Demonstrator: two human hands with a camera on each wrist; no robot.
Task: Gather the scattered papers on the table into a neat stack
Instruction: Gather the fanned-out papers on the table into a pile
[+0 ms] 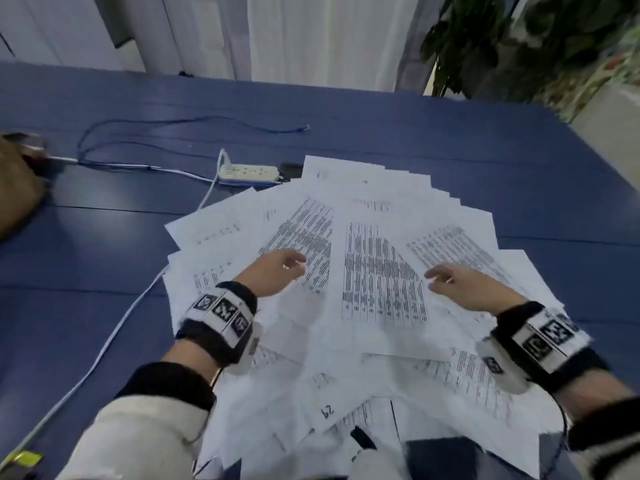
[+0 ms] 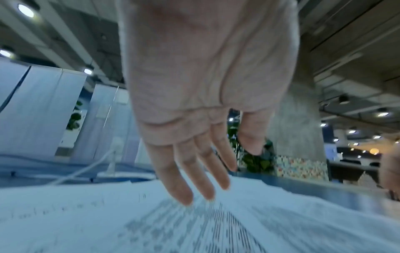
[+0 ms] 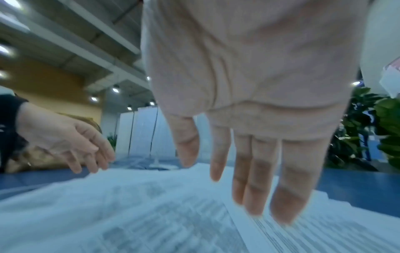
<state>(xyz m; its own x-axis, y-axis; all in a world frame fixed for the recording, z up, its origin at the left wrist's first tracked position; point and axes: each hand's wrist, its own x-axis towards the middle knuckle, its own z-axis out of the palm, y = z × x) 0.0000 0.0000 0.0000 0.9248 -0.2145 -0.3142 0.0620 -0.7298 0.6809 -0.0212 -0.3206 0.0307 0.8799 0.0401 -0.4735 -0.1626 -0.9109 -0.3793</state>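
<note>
papers (image 1: 377, 271) fanned outward, long edges radiating

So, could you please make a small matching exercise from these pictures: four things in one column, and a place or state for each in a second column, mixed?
Column one:
1. papers
2. power strip
3. left hand
4. plant

Column two:
A. behind the table's far right corner
B. fingers open, above the printed sheets
C. spread out in a loose fan
D. on the blue table, just beyond the sheets

Pairs: 1-C, 2-D, 3-B, 4-A
</note>
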